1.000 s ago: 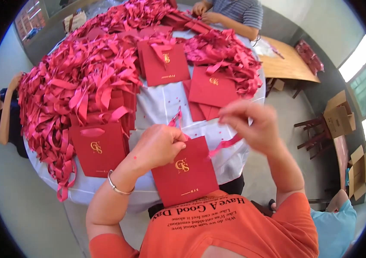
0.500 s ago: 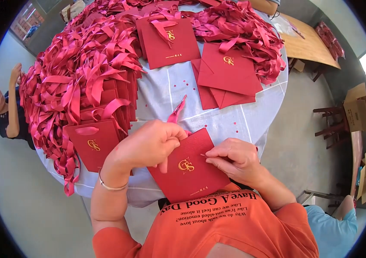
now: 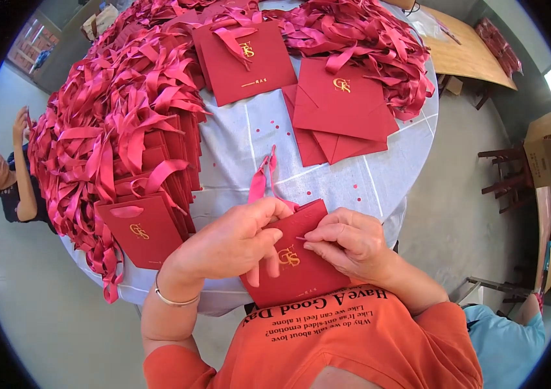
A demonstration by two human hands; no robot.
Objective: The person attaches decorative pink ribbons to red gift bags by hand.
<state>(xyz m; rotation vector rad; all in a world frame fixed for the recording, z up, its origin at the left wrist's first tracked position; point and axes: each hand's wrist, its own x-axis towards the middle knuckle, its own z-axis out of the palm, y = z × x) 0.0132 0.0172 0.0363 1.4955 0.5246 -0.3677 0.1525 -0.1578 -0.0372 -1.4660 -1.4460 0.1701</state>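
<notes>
A dark red paper gift bag with a gold emblem leans tilted against my shirt at the table's near edge. My left hand grips its upper left edge, fingers bent over the front; the fingertips at the rim are partly hidden. At the bag's upper right, my right hand pinches a narrow pink ribbon end that pokes out of the bag's front. The rest of this pink ribbon stretches loosely beyond the bag, its tip on the tablecloth.
A large heap of ribboned red bags covers the table's left and back. Flat red bags lie far right, near small red paper dots on the white tablecloth. One person is at left, another at lower right.
My right hand has shifted slightly left, and a little pink ribbon end now shows at its fingertips. My left hand has moved right along the bag's edge, its fingers spreading a bit.
</notes>
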